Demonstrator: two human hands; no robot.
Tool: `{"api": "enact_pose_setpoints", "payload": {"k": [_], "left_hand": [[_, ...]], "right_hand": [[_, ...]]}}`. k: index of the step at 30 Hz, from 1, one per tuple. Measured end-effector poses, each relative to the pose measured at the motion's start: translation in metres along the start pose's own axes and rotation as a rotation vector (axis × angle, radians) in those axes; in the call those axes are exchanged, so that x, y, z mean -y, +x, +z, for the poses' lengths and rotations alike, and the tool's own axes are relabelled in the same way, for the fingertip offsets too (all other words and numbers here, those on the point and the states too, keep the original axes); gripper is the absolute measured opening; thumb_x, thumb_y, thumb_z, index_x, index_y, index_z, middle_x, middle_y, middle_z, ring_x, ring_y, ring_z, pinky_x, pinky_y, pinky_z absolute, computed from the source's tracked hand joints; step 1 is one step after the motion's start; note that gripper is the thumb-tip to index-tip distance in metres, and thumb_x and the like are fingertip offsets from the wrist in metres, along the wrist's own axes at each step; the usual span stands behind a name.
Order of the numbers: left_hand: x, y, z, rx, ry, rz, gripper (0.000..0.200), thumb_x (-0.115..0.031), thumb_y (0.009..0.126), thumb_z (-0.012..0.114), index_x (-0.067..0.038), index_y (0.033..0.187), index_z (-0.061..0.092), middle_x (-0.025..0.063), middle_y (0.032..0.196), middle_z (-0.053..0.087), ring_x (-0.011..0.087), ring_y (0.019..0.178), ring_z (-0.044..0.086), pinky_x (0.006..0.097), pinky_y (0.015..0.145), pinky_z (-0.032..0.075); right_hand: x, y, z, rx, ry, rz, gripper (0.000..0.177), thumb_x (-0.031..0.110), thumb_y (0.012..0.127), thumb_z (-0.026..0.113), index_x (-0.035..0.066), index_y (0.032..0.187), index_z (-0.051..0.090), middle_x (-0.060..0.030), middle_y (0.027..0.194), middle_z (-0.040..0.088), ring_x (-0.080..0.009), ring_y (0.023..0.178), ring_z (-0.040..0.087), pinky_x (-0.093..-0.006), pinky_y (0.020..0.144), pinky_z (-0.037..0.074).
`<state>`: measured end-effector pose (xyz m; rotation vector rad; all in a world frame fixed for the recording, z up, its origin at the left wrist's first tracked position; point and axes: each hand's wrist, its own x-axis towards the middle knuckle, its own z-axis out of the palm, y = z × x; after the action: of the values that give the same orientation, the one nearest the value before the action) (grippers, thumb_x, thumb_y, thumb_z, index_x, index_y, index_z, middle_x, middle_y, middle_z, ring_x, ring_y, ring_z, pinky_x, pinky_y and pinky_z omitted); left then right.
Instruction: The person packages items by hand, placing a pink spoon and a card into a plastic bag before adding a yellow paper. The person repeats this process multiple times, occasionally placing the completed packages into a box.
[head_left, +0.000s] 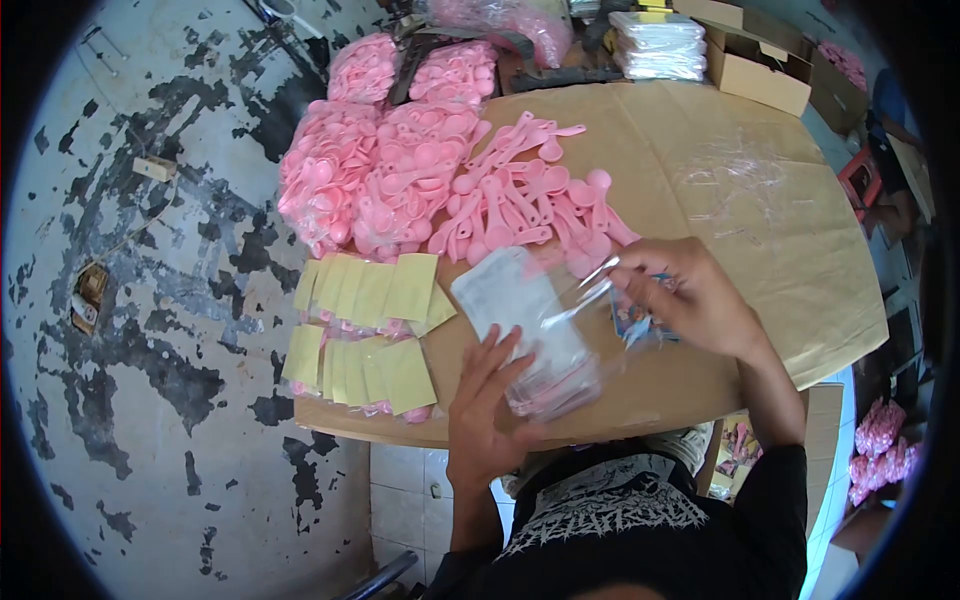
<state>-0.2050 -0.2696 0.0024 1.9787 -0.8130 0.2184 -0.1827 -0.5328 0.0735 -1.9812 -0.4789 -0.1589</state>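
Note:
A stack of clear plastic bags (530,310) lies on the brown-covered table in front of me. My left hand (487,400) rests at its near left side, fingers stretched out over the plastic. Raised above the right side of the stack, my right hand (680,295) pinches a shiny piece of clear plastic film (590,290) between thumb and fingers. Partly hidden beneath that hand are blue printed cards (632,318). Beyond the stack spreads a loose pile of pink plastic measuring spoons (520,205).
Rows of packets with pale yellow cards (365,375) lie on the left. Behind them stand bulging clear bags of pink spoons (330,165). Scraps of clear plastic (740,185) lie to the right. A cardboard box (765,75) and a stack of plastic packs (658,45) are at the back.

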Motion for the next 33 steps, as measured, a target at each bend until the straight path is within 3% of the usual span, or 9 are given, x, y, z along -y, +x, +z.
{"api": "enact_pose_setpoints", "payload": {"k": [3,5,6,10,14,17,20,26,33], "left_hand": [[-0.039,0.014,0.017,-0.034,-0.456,-0.160,0.046,-0.034,0.099,0.050,0.001,0.128,0.057,0.0190,0.127,0.059,0.0316,0.126,0.051,0.0459,0.107,0.034],[-0.049,0.019,0.024,0.035,-0.514,-0.434,0.044,-0.031,0.103,0.042,0.003,0.128,0.056,0.0163,0.121,0.063,0.0298,0.121,0.055,0.0407,0.103,0.040],[-0.047,0.028,0.029,-0.010,-0.574,-0.380,0.041,-0.024,0.105,0.039,0.005,0.131,0.050,0.0138,0.116,0.065,0.0256,0.113,0.061,0.0343,0.097,0.046],[-0.033,0.039,0.039,-0.262,-1.073,-0.335,0.037,-0.019,0.102,0.046,0.009,0.127,0.048,0.0211,0.117,0.063,0.0245,0.108,0.063,0.0366,0.095,0.051],[-0.035,0.048,0.043,-0.332,-0.914,-0.447,0.034,-0.009,0.097,0.057,0.008,0.125,0.050,0.0218,0.111,0.065,0.0248,0.103,0.065,0.0364,0.089,0.054],[-0.034,0.047,0.045,-0.331,-0.903,-0.421,0.034,-0.004,0.093,0.061,0.007,0.123,0.051,0.0217,0.106,0.066,0.0254,0.097,0.067,0.0379,0.085,0.057],[-0.021,0.042,0.048,-0.392,-0.832,-0.342,0.031,-0.003,0.093,0.060,0.005,0.121,0.051,0.0220,0.104,0.066,0.0289,0.095,0.068,0.0422,0.083,0.058],[-0.018,0.049,0.051,-0.667,-0.985,-0.302,0.032,-0.007,0.093,0.062,0.005,0.120,0.050,0.0206,0.107,0.065,0.0312,0.099,0.067,0.0442,0.087,0.056],[-0.024,0.052,0.048,-0.661,-1.021,-0.336,0.039,-0.010,0.094,0.061,0.007,0.126,0.047,0.0214,0.116,0.062,0.0329,0.106,0.064,0.0434,0.092,0.053]], "right_hand": [[0.007,-0.008,0.000,0.172,-0.006,-0.160,0.015,0.005,0.087,0.064,0.002,0.102,0.066,-0.0102,0.087,0.068,-0.0249,0.075,0.065,-0.0318,0.069,0.050],[0.004,-0.010,-0.004,0.241,-0.011,-0.285,0.021,0.005,0.083,0.069,0.003,0.103,0.065,-0.0083,0.083,0.066,-0.0242,0.072,0.063,-0.0315,0.066,0.049],[0.000,-0.010,-0.011,0.186,-0.140,-0.285,0.020,0.007,0.083,0.069,0.003,0.102,0.065,-0.0090,0.085,0.067,-0.0253,0.074,0.064,-0.0326,0.068,0.049],[-0.049,-0.019,-0.040,0.097,-0.544,-0.177,0.023,0.014,0.080,0.073,0.002,0.099,0.067,-0.0113,0.088,0.068,-0.0289,0.081,0.064,-0.0365,0.073,0.050],[-0.064,-0.018,-0.048,0.095,-0.297,0.213,0.025,0.013,0.074,0.078,0.003,0.095,0.068,-0.0107,0.085,0.065,-0.0293,0.080,0.061,-0.0367,0.073,0.048],[-0.064,-0.018,-0.046,0.021,-0.386,0.121,0.019,0.013,0.076,0.076,0.001,0.088,0.067,-0.0135,0.082,0.066,-0.0296,0.079,0.063,-0.0381,0.072,0.049],[-0.071,-0.018,-0.041,-0.109,-0.619,-0.202,0.015,0.011,0.080,0.074,0.002,0.090,0.068,-0.0138,0.080,0.067,-0.0268,0.070,0.063,-0.0357,0.064,0.049],[-0.035,-0.029,-0.020,0.021,0.042,0.146,0.015,0.010,0.091,0.066,-0.001,0.100,0.068,-0.0071,0.084,0.070,-0.0061,0.073,0.059,-0.0246,0.064,0.048],[-0.032,-0.025,0.021,-0.011,0.250,0.046,0.011,0.006,0.092,0.063,-0.003,0.098,0.065,-0.0012,0.076,0.063,-0.0027,0.069,0.050,-0.0225,0.056,0.043]]}}
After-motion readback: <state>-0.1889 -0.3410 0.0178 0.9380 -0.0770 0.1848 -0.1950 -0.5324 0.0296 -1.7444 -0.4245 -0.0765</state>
